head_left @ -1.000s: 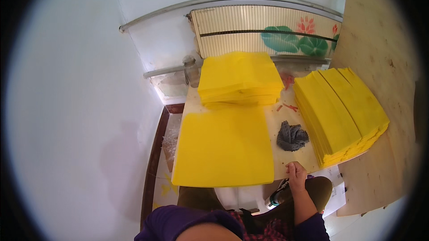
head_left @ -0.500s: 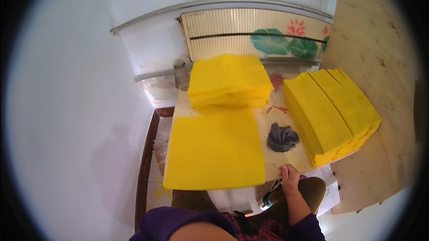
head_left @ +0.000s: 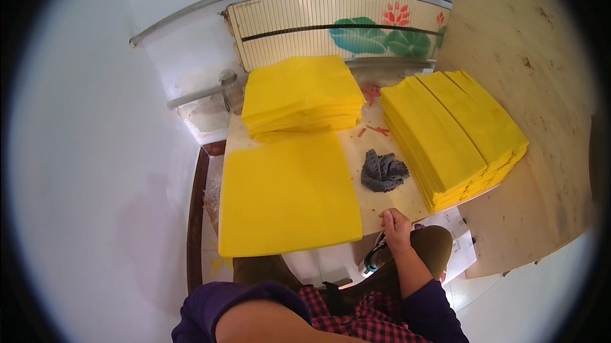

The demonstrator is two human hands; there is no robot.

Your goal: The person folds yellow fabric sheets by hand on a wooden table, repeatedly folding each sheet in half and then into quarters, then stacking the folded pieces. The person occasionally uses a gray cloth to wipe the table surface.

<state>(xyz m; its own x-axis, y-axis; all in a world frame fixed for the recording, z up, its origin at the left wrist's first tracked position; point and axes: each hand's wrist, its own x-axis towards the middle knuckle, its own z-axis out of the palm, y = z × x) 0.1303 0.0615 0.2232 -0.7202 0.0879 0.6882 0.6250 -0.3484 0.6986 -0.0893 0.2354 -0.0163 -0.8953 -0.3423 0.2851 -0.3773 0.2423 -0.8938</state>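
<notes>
My right hand (head_left: 396,223) is closed in a loose fist at the front edge of the table, close to my right knee. Nothing shows sticking out of its fingers. Of my left arm, only the bent forearm (head_left: 264,322) and a pushed-up purple sleeve appear at the bottom; the hand is out of sight. In front of me lies a flat yellow fabric-like sheet or thin stack (head_left: 289,193), its front edge at the table's near side. Behind it rises a thick pile of yellow sheets (head_left: 302,91). A crumpled dark grey cloth (head_left: 384,171) rests just beyond my right hand.
Folded yellow bundles (head_left: 445,133) are stacked on the right of the wooden table (head_left: 375,206). Small red strips (head_left: 377,130) lie between the piles. A jar-like container (head_left: 230,91) stands at the back left. A tall wooden board (head_left: 541,120) borders the right, a white wall (head_left: 83,152) the left.
The whole view has shifted, so the table and piles sit higher and further left in the picture. More of my left forearm shows. My right hand stays closed at the table edge.
</notes>
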